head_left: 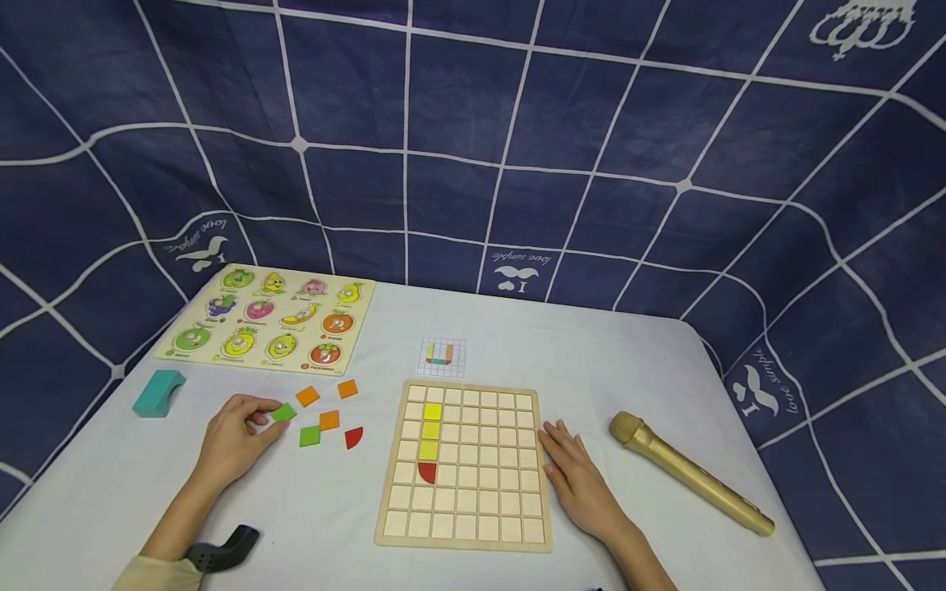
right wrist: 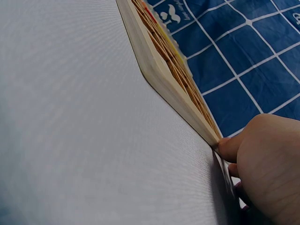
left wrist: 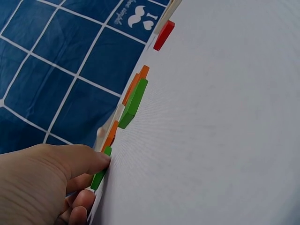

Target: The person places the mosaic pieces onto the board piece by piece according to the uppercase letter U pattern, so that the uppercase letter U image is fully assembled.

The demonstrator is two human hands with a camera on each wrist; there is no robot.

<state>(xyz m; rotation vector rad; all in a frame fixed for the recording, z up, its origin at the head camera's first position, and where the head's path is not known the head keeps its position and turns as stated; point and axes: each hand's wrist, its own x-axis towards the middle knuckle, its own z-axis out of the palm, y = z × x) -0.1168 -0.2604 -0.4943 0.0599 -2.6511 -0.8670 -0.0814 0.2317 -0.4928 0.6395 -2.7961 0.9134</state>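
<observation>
My left hand (head_left: 235, 439) pinches a green square tile (head_left: 283, 412) between thumb and fingers, low at the table; the left wrist view shows the same green tile (left wrist: 101, 169) at the fingertips. Just right of it lie another green tile (head_left: 309, 436), orange square tiles (head_left: 328, 420) and a red quarter-circle tile (head_left: 354, 437). A wooden grid board (head_left: 469, 545) sits in the middle, holding a column of yellow tiles (head_left: 429, 430) with a red quarter-circle piece (head_left: 427, 473) below them. My right hand (head_left: 580, 484) rests at the board's right edge, fingers straight and touching its frame.
Behind the board lies a small pattern card (head_left: 442, 358). A fruit puzzle board (head_left: 264, 320) occupies the back left, with a teal arch block (head_left: 158, 394) in front of it. On the right lies a gold microphone (head_left: 691, 474). A dark blue cloth (head_left: 473, 139) hangs behind the table.
</observation>
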